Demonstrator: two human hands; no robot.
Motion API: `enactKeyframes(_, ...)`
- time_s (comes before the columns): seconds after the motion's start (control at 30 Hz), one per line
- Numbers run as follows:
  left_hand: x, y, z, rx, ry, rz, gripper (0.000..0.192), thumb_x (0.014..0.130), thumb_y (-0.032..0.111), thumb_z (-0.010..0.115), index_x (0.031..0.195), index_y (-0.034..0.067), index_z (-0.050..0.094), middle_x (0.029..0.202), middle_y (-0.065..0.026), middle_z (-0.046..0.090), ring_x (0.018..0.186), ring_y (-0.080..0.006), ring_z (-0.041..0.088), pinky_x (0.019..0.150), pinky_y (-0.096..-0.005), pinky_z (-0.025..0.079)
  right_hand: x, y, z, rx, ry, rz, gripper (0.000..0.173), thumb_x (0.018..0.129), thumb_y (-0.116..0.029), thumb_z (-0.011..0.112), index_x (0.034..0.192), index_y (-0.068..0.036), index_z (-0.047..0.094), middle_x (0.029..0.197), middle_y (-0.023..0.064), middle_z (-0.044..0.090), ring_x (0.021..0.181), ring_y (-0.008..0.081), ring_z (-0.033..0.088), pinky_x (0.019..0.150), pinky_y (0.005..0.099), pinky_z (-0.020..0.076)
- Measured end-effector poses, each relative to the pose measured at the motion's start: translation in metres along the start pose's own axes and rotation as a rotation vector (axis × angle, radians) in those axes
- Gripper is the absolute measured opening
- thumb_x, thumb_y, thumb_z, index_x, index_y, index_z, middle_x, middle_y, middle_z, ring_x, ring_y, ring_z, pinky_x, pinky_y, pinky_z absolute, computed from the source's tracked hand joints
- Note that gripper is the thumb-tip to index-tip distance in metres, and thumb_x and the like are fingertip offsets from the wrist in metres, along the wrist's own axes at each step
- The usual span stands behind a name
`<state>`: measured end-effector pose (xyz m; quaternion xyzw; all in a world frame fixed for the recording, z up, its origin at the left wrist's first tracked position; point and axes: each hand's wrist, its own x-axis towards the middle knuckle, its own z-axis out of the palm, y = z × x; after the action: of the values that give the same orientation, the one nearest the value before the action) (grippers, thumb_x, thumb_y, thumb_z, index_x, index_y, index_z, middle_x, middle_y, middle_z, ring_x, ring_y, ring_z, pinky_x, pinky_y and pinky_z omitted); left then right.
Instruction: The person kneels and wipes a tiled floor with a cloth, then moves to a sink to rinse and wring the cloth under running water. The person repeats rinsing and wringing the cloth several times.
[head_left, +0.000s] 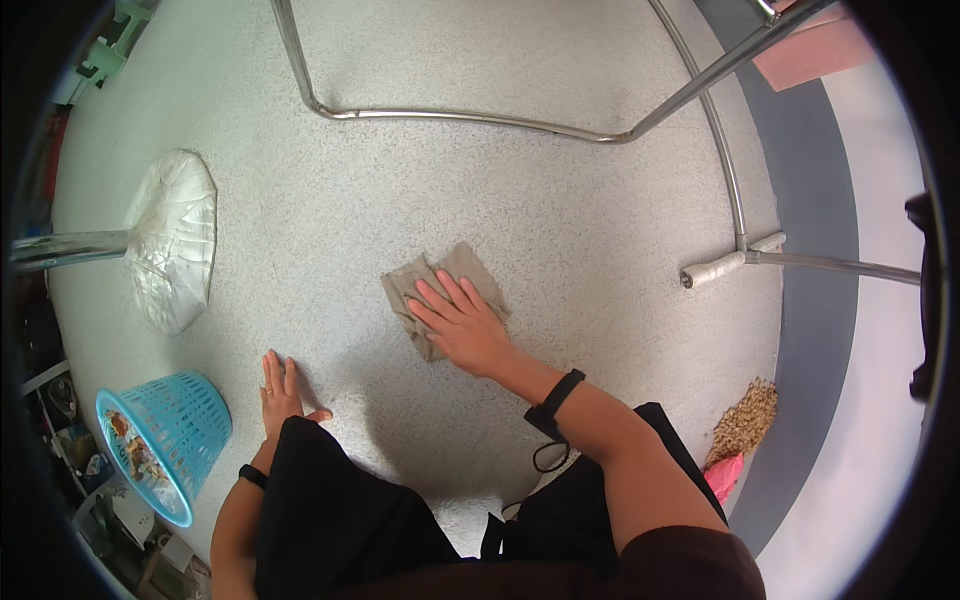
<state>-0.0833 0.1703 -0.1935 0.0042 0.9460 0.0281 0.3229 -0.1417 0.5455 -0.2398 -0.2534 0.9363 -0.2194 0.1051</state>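
Note:
My right hand (466, 336) lies flat, palm down, on a grey-brown cloth (480, 271). Its fingers are stretched out and slightly apart, pressing on the cloth rather than gripping it. The wrinkled cloth is spread on the speckled light-grey floor (360, 217) in front of me. To the left, beside my knee, my left hand (282, 396) rests on the bare floor with nothing in it, thumb held out to the side. Black bands circle both wrists, and a dark cord loop hangs from the right one.
A blue perforated wastebasket (187, 427) with rubbish stands left. Behind it is a plastic-wrapped round base (176, 240) on a metal pole. A bent metal tube frame (465, 118) crosses ahead. Rightward are a padded metal foot (716, 270) and a heap of tan pieces (746, 420) by the wall.

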Motion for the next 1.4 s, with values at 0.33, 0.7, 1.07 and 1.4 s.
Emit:
enactKeyframes(0.33,0.001,0.003,0.003,0.081,0.011,-0.040,0.132,0.048,0.039,0.093,0.152,0.006,0.019,0.161,-0.0175,-0.003,0.149,-0.0331,0.002,0.108,-0.0568,0.036,-0.020,0.155,-0.053,-0.345,0.452,0.882,0.055,0.103,-0.034,0.037,0.153,-0.016,0.025,0.160,0.0144,0.018,0.146,0.0408,0.014,0.116,0.0534,0.0113)
enactKeyframes(0.7,-0.001,0.010,-0.009,0.175,-0.071,-0.089,0.124,0.058,0.053,0.085,0.153,0.009,0.018,0.162,-0.0152,-0.005,0.150,-0.0279,0.001,0.110,-0.0532,0.034,-0.096,-0.089,0.035,0.026,-0.220,-0.257,0.066,0.089,-0.035,0.063,0.149,-0.026,0.036,0.159,0.0041,0.024,0.145,0.0314,0.020,0.118,0.0501,0.0156)
enactKeyframes(1.07,-0.002,0.006,-0.001,0.124,0.031,-0.041,0.123,0.055,0.048,0.088,0.152,0.010,0.023,0.162,-0.0162,0.000,0.150,-0.0293,0.005,0.106,-0.0574,0.036,-0.108,0.071,-0.006,-0.107,0.472,1.204,0.059,0.103,-0.038,0.035,0.155,-0.014,0.019,0.160,0.0204,0.006,0.146,0.0453,0.000,0.116,0.0562,0.0053)
enactKeyframes(1.4,-0.006,0.007,-0.005,0.141,0.026,-0.034,0.122,0.057,0.054,0.085,0.152,0.012,0.021,0.162,-0.0153,0.000,0.150,-0.0286,0.006,0.106,-0.0557,0.038,-0.135,-0.176,0.086,-0.078,-0.358,-0.525,0.068,0.087,-0.039,0.062,0.149,-0.030,0.035,0.160,-0.0013,0.019,0.148,0.0258,0.013,0.120,0.0468,0.0114)
